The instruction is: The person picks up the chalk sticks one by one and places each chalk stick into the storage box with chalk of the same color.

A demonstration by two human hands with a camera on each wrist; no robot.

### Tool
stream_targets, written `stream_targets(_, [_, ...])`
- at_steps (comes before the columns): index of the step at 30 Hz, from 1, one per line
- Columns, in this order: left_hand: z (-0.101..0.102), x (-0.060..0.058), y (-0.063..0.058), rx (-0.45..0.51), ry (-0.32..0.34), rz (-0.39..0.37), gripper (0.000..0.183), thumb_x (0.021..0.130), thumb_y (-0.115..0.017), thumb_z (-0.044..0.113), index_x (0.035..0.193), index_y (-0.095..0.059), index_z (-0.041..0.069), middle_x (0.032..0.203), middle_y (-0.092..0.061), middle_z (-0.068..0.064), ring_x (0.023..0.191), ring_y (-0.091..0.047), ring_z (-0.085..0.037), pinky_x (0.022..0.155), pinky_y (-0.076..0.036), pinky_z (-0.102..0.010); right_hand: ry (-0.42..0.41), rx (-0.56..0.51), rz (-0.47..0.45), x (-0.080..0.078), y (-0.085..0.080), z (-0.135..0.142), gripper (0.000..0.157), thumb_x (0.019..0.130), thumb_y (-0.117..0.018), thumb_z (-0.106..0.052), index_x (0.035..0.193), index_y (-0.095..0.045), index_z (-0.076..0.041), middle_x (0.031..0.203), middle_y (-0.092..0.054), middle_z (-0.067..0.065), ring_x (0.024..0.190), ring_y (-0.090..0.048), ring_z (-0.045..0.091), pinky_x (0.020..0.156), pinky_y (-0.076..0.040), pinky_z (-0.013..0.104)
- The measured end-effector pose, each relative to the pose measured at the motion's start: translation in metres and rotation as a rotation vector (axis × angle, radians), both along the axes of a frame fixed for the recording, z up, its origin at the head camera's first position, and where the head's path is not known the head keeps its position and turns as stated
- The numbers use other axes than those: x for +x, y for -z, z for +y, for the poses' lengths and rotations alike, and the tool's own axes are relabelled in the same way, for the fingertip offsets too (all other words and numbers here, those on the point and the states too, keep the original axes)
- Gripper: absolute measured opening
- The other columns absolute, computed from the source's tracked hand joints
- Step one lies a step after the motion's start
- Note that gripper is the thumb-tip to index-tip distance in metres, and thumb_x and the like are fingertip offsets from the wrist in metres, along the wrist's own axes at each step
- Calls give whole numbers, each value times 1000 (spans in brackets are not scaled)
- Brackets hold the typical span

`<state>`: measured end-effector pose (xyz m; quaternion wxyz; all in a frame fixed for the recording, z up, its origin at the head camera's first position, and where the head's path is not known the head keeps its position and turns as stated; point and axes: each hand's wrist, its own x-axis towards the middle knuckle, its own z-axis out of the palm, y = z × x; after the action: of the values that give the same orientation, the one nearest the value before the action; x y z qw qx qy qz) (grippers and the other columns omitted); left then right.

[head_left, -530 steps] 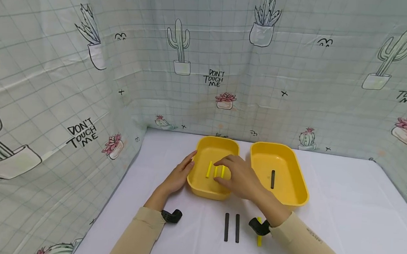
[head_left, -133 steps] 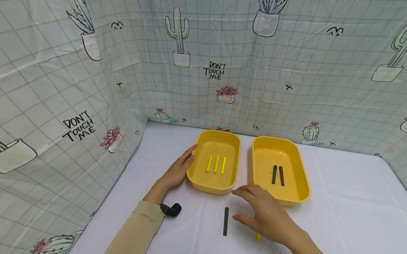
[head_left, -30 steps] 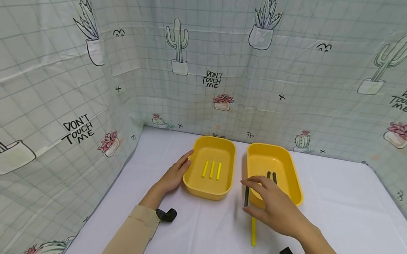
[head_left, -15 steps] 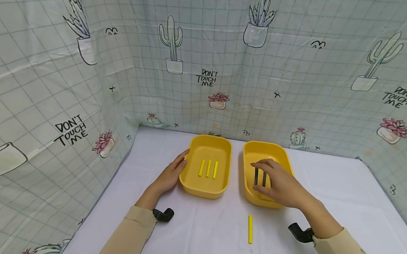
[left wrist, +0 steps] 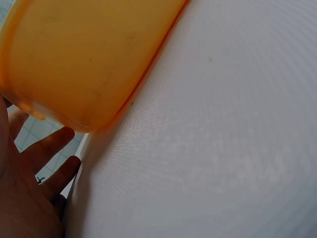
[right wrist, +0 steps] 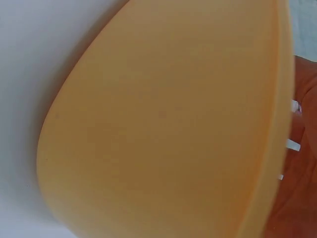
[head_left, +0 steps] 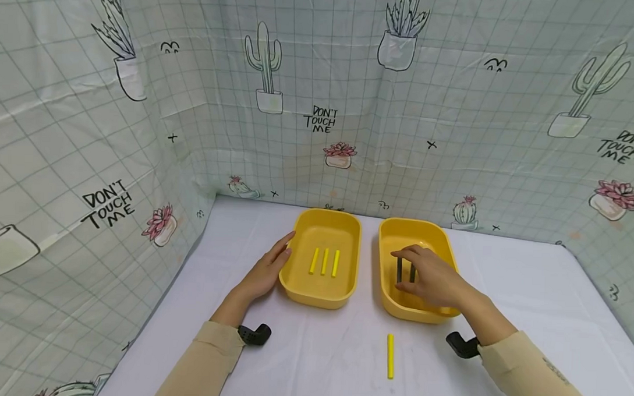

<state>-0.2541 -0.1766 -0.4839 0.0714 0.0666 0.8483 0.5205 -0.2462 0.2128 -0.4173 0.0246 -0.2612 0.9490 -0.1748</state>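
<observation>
My right hand point(head_left: 435, 278) reaches into the right yellow tray point(head_left: 389, 308), pinching a slim black stick point(head_left: 399, 269) lengthwise between thumb and fingertips, low over the tray floor. A second black stick point(head_left: 412, 273) shows just beside it, partly behind the hand. Most of that hand is hidden behind the tray wall point(right wrist: 163, 114) in the right wrist view. My left hand point(head_left: 264, 272) rests with extended fingers against the left side of the left yellow tray point(head_left: 319, 297). Inside this tray lie three yellow sticks point(head_left: 324, 262), side by side. The left wrist view shows the spread fingers point(left wrist: 52, 148) at the tray wall.
One longer yellow stick point(head_left: 390, 356) lies on the white tablecloth point(head_left: 322, 361) in front of the right tray. A cactus-print curtain point(head_left: 321, 76) rises behind and left of the table. A narrow gap separates the two trays.
My right hand has carried the black stick from in front of the right tray into it and lowered it beside the others. The left hand has stayed at its tray.
</observation>
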Motion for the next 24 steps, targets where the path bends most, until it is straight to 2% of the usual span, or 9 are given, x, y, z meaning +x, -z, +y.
stream_targets(11, [0,-2,1,-8,1,5,50,110,-36,54,159,-30,50,171,-30,-1,159,-25,-32,128,-18,-62,20,22,-36,-13,10,6,64,88,-84,-27,141,-60,-2,135,-63,21,123,-57,42,108,-47,59])
stream_targets(24, [0,-2,1,6,-2,-4,49,111,-37,52,160,-30,51,172,-29,0,160,-24,-31,127,-18,-63,51,20,-107,-20,22,9,63,90,-81,-27,143,-58,-2,140,-61,24,131,-53,46,114,-41,62])
